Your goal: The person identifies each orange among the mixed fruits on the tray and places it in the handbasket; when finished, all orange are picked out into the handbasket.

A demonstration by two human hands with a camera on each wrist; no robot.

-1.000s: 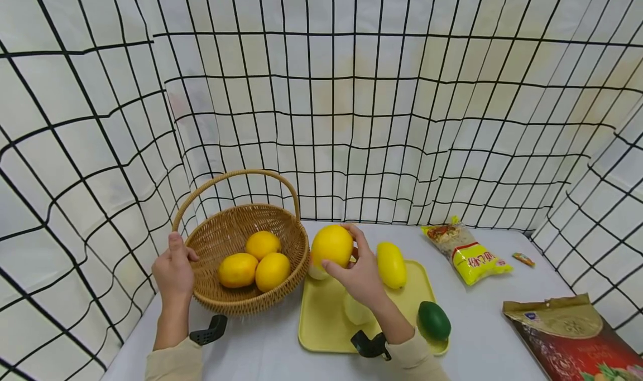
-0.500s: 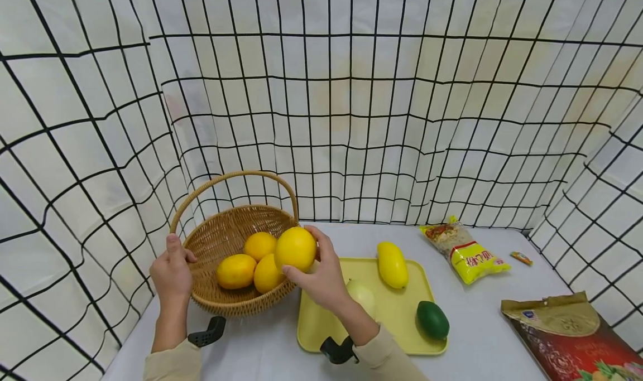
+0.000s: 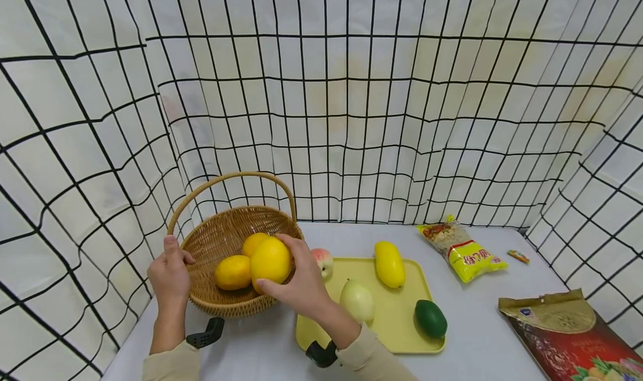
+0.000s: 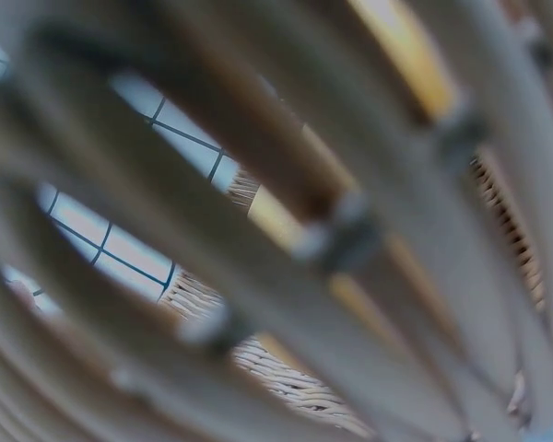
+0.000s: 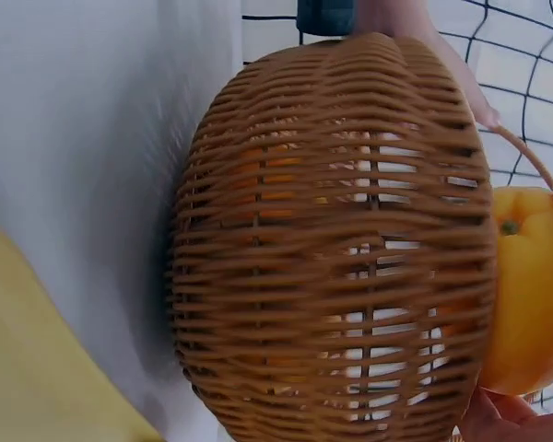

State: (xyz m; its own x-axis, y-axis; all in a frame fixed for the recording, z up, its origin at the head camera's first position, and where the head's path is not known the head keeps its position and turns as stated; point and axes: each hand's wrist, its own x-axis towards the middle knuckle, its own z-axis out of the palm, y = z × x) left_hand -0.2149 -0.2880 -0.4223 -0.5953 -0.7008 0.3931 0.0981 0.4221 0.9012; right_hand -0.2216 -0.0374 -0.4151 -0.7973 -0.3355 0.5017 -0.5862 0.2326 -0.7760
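Note:
In the head view my left hand (image 3: pixel 171 272) grips the left rim of a brown wicker basket (image 3: pixel 216 225), at the foot of its arched handle. My right hand (image 3: pixel 303 280) holds an orange (image 3: pixel 271 256) between thumb and fingers over the basket's right side. Behind and beside it, two yellow-orange fruits (image 3: pixel 233 272) show inside the basket. A third lies hidden behind the held orange. From the right wrist, the orange (image 5: pixel 532 295) with its green stem spot appears just past the woven rim. Blurred wicker strands (image 4: pixel 286 249) fill the left wrist view.
Right of the basket, a yellow tray (image 3: pixel 397 331) bears a pale green pear (image 3: pixel 358 300), a yellow mango-like fruit (image 3: pixel 389 264), a dark green fruit (image 3: pixel 430 318) and a peach (image 3: pixel 323 262). Farther right lie food packets (image 3: pixel 467 252) and a red bag (image 3: pixel 577 336). Black grid netting (image 3: pixel 346 115) surrounds the table.
My right hand has carried the orange leftward from above the tray to over the basket, uncovering the peach and pear. The left hand has kept its grip on the rim.

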